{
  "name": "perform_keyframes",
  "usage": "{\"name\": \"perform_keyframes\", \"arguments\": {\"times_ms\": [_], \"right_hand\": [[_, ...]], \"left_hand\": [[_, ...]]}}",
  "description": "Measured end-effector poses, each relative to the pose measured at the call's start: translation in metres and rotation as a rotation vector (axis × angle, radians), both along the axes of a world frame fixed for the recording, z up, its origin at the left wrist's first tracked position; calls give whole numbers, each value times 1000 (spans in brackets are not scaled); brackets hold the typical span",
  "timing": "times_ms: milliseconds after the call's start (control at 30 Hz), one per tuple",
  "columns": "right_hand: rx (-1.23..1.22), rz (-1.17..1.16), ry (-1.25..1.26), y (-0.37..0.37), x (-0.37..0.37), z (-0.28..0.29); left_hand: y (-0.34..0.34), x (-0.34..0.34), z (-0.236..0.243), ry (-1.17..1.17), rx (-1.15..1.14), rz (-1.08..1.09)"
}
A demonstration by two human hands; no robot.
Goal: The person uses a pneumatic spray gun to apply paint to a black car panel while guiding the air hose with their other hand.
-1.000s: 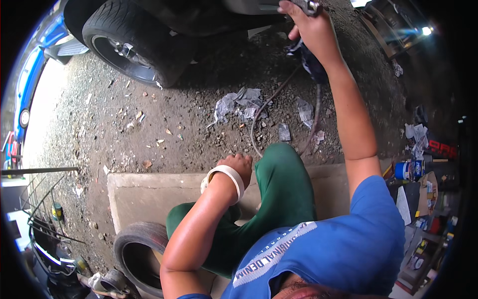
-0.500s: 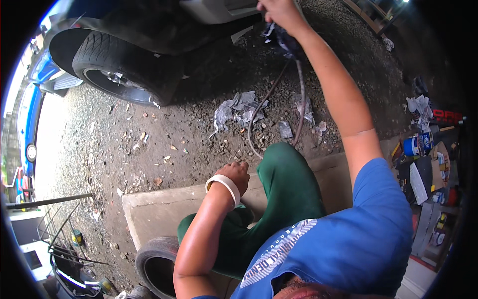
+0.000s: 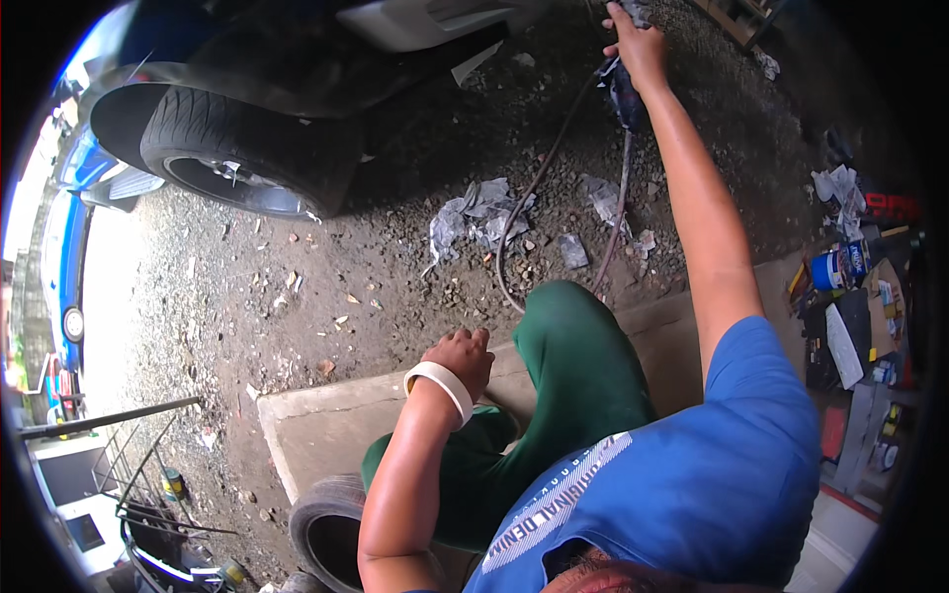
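"At the top right of the frame, out at the end of an extended arm: right hand, fingers wrapped about a hose-fed hand tool. Exact kind not discernible, with so much hidden by the knuckles and a dark, crinkled covering."

"Why held up so high?"

"Presumably for clearance, to keep tool and covering off the loose gravel. Note also the hose, hanging in a wide loop and passing out of sight behind the raised knee: slack enough, by all appearances, for free movement of the arm."

"And lower down, near the centre?"

"Left hand, back uppermost, fingers loosely curled, nothing visible in the grasp. Impossible to tell, with the palm hidden, whether wholly unoccupied. Around the wrist, a white ring, probably a roll of masking tape, worn like a bangle: likely for ready reach without tying up a hand."

"Reason for the concrete slab below?"

"Apparently firm support beneath the legs, beside the gravel. Close by, at lower left of centre, a loose tyre, seemingly set aside. At upper left, by contrast, a wheel mounted under a car body."
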State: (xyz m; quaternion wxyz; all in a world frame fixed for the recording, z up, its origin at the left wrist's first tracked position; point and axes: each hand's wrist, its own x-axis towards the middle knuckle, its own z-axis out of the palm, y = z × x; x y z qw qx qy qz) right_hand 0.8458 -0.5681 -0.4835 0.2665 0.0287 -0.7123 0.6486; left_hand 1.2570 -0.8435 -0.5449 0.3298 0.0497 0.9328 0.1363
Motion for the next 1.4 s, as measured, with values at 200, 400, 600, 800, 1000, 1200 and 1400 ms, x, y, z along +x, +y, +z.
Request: {"name": "perform_keyframes", "arguments": {"times_ms": [200,400,600,800,1000,1200,1400], "right_hand": [[72,19,-60,-20,13,-8],[108,314,43,-55,63,1],[19,540,45,-81,110,14],[-58,503,-25,-87,113,14],[-272,659,-45,-104,107,2],[68,431,140,-104,86,-25],[-82,374,-60,-110,67,-6]], "left_hand": [[3,0,-5,-3,8,-13],[8,-1,-2,-9,-4,-9],[8,-1,-3,-5,-5,-3],[8,0,-4,12,-12,-3],[6,-2,-4,-8,-5,3],[10,-3,2,-2,-9,6],[10,-3,5,2,-22,2]]}}
